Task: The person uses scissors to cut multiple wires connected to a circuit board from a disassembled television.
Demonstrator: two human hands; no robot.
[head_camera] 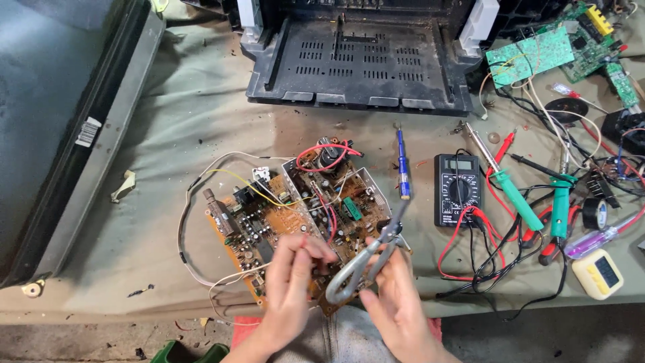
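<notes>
A brown circuit board [269, 215] crowded with components and red, white and yellow wires lies on the cloth-covered bench in front of me. My left hand [292, 286] pinches a thin red wire above the board's near edge. My right hand [396, 302] grips a pair of grey metal scissors [369, 259] by the handles, blades pointing up and away toward the board's right side.
A black plastic casing [363, 60] sits at the back, a dark television screen [54, 121] at left. To the right lie a blue screwdriver [402, 168], a black multimeter [457, 188], green soldering irons [517, 195], green boards [537, 54], tape and tangled leads.
</notes>
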